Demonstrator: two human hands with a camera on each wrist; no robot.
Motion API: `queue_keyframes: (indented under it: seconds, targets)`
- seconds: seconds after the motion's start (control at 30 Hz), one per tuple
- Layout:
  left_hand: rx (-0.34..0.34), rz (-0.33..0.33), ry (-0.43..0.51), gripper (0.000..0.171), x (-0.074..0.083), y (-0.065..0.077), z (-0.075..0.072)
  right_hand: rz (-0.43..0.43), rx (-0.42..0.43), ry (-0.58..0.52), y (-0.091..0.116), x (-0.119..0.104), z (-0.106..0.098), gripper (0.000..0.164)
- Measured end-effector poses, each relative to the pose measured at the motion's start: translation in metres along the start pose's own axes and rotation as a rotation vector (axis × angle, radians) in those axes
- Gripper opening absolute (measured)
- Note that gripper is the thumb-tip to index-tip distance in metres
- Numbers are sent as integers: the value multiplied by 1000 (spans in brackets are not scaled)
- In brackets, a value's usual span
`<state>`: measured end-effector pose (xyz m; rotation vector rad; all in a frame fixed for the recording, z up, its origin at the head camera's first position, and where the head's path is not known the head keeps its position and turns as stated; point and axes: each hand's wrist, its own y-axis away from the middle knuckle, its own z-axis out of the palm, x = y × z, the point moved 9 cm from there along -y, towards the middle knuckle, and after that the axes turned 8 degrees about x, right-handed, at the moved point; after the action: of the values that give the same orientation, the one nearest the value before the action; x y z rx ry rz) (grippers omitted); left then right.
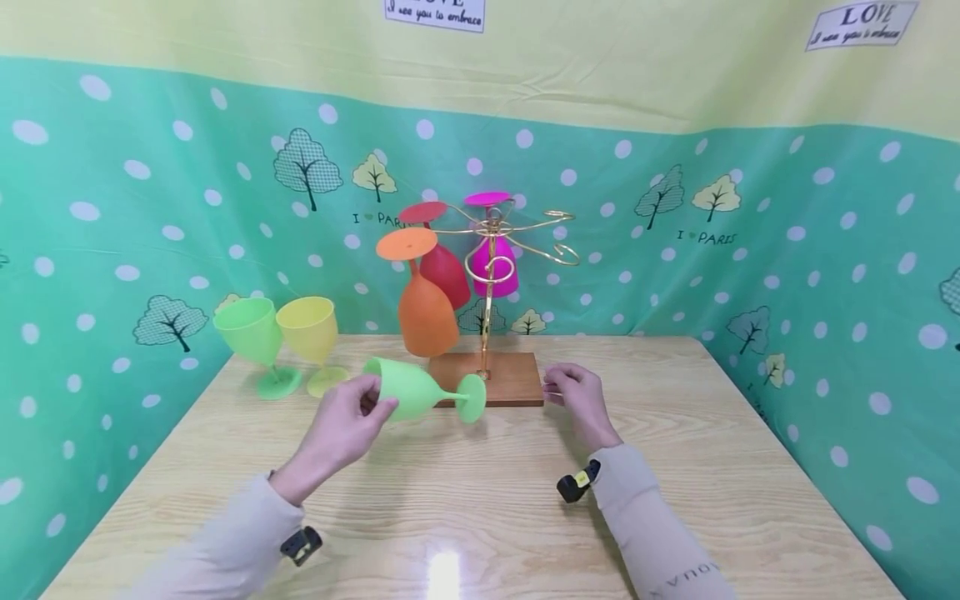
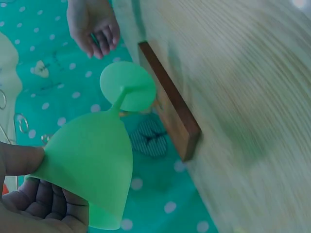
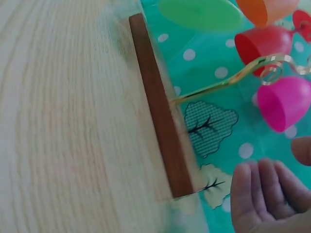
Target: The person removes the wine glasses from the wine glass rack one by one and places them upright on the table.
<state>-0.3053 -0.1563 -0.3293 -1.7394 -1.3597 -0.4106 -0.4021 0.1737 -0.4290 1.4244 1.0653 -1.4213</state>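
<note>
A light green plastic goblet (image 1: 408, 389) lies tilted on its side in the air. My left hand (image 1: 341, 421) pinches it by the rim end of its bowl, the foot pointing right; the left wrist view shows the thumb on the bowl (image 2: 92, 155). Behind it stands a gold wire goblet rack (image 1: 487, 308) on a brown wooden base (image 1: 517, 375). An orange goblet (image 1: 427, 312), a red goblet (image 1: 444, 271) and a magenta goblet (image 1: 497, 267) hang upside down from the rack. My right hand (image 1: 581, 404), fingers loosely bent around nothing, is beside the base's right end.
At the table's back left, another green goblet (image 1: 251, 333) and a yellow goblet (image 1: 309, 333) stand upright. Wire hooks (image 1: 558, 250) without goblets extend from the rack's right side. A patterned curtain (image 1: 630, 275) borders the wooden table (image 1: 480, 500) at the back and sides.
</note>
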Motion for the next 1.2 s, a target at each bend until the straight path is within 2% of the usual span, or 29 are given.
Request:
queue_keyframes:
  seconds: [0.23,0.47,0.6,0.73,0.9,1.07,1.2]
  targets:
    - [-19,79,-180,23,-3,-4,-29,72,83,83,-11,19,-9,33]
    - [-23,152,-332,31,1,-12,-44,127,128,72,-18,30,-12,40]
    - [-38,161,-391,33,-1,-15,-51,145,136,87,-20,37,-11,40]
    - [-53,172,-452,34,-5,-20,-59,146,141,54,-20,40,-7,39]
    - [-96,130,-467,33,-16,-26,-68,143,141,9,-21,42,-2,37]
    - [-122,113,-496,28,-23,-30,-76,147,137,21,-23,46,0,37]
    - [-139,115,-557,26,-30,-33,-81,146,137,66,-23,48,1,36]
